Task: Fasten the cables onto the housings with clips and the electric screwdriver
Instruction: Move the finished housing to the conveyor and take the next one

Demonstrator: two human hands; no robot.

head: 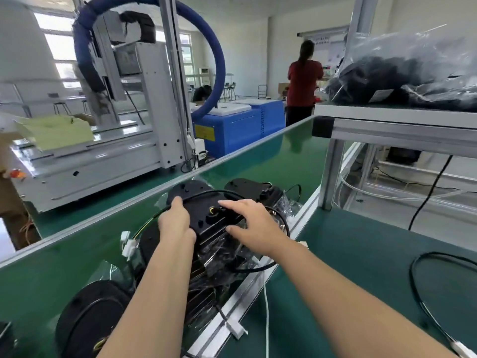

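Observation:
A black plastic housing point(206, 215) lies on the green conveyor belt point(77, 254), wrapped partly in clear film. My left hand point(175, 220) grips its left edge, fingers curled over the rim and a black cable point(219, 193) that loops across the top. My right hand point(250, 223) rests on the right side of the housing with fingers spread and fairly straight. A yellow-ringed hole point(213, 210) shows between my hands. White connectors point(129, 245) hang on thin wires at the left. No screwdriver or clips are in view.
More black housings sit on the belt: one behind point(247, 188) and one at the near left point(90, 316). A white machine point(103, 140) stands at left. A shelf at right holds bagged black parts point(402, 78). A black cable point(426, 293) lies on the right-hand table. A person point(303, 81) stands far back.

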